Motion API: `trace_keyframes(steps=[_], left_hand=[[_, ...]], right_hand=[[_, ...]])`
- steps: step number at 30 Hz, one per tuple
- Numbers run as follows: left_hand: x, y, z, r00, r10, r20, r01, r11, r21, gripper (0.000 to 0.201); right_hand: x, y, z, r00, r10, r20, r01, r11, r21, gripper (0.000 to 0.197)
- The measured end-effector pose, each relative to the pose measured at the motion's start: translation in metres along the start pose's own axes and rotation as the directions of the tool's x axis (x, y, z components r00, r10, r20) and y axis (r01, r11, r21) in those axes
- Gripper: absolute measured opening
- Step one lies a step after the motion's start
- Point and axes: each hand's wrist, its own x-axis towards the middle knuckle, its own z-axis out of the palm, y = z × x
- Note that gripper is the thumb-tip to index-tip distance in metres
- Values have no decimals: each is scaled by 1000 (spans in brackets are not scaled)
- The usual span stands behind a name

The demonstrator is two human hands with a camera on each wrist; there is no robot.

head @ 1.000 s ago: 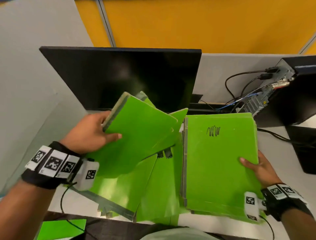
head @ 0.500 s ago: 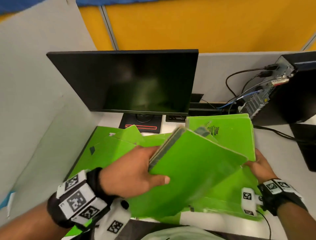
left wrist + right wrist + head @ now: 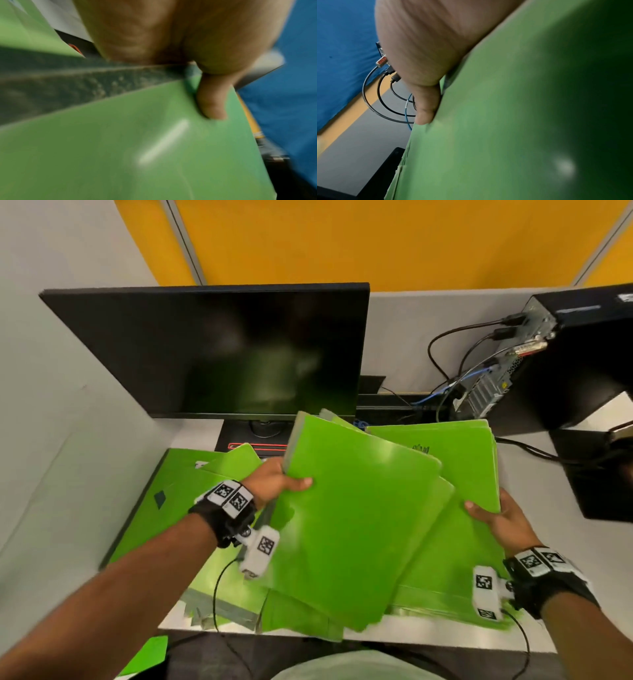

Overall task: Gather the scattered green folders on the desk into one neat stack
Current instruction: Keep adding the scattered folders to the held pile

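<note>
My left hand (image 3: 284,479) grips a bundle of green folders (image 3: 346,525) by its grey spine, thumb on top, and holds it tilted over the pile on the right. In the left wrist view the thumb (image 3: 212,100) presses on the green cover (image 3: 137,155). My right hand (image 3: 493,517) holds the right edge of the folder stack (image 3: 459,460) on the desk, thumb on top; the right wrist view shows the same thumb (image 3: 426,105) on the stack (image 3: 522,121). More green folders (image 3: 171,508) lie spread flat at the left.
A black monitor (image 3: 212,350) on its stand rises right behind the folders. A black computer case (image 3: 568,361) with plugged cables (image 3: 445,364) sits at the back right. Grey partition walls close the left and back. One green folder (image 3: 144,655) lies below the desk's front edge.
My left hand has carried its bundle of folders from the left side rightward, and it now overlaps the stack that my right hand keeps holding. The left folders are uncovered.
</note>
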Motion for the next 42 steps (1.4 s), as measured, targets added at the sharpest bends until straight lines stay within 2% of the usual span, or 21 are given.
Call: trace_keyframes(steps=[4,9,12,13,15,16,17,19,20,21,23,25,26,27,29,31,34,36,40,42], left_hand=[[31,-28,-10,979,-126,-158,123,992,-29,27],[41,-45,0,942,-232,-242,218,972,-82,43],[45,-47,10,939,-230,-257,202,971,-129,54],[47,-47,11,939,-221,-263,180,969,-169,60],[52,-46,14,942,-224,-248,154,949,-274,71],[53,-46,17,956,-212,-204,147,944,-295,70],[54,-45,22,968,-202,-149,159,953,-257,65],[53,-47,35,984,-176,-9,175,984,-39,61],[51,-47,41,988,-154,23,153,987,46,52],[50,-49,47,993,-120,9,119,990,71,38],[52,-50,52,998,-53,-35,54,998,40,24],[54,-43,52,998,6,-64,-9,999,-42,26],[56,-41,51,996,12,-94,-20,996,-87,28],[59,-38,50,991,-1,-136,-18,991,-134,31],[64,-38,53,978,-45,-205,3,980,-200,41],[71,-42,65,968,-93,-233,46,979,-199,46],[74,-35,89,944,-158,-289,110,979,-174,31],[75,-32,97,938,-200,-284,172,977,-124,33],[79,-37,103,941,-240,-240,241,970,-29,47],[80,-37,106,946,-238,-220,241,970,-12,47]], right_hand=[[-3,-4,-1,1000,-7,11,7,1000,8,51],[-3,-4,1,999,-24,22,24,999,35,53],[-2,-8,5,999,-34,33,31,997,68,55],[-3,-9,6,999,-36,38,32,996,81,62],[0,-6,8,999,-37,24,35,995,95,92],[2,-3,9,999,-41,15,40,995,93,99],[3,-2,11,999,-42,14,41,995,93,95],[2,-1,16,999,-49,16,47,993,105,60],[2,-1,18,999,-52,10,51,993,103,47],[2,1,20,998,-63,11,61,993,98,42],[2,4,22,997,-79,26,76,992,103,41],[3,9,20,997,-71,19,68,990,123,56],[3,11,20,998,-64,10,62,990,128,56],[4,13,19,997,-71,-3,71,991,114,45],[3,17,19,996,-85,-29,87,994,70,27],[0,17,20,995,-96,-41,97,995,30,22],[-3,16,19,993,-108,-51,108,994,-9,20],[-2,20,18,994,-99,-42,99,995,-5,19],[-9,24,20,998,-58,16,57,996,68,25],[-14,24,23,996,-61,71,54,994,92,45]])
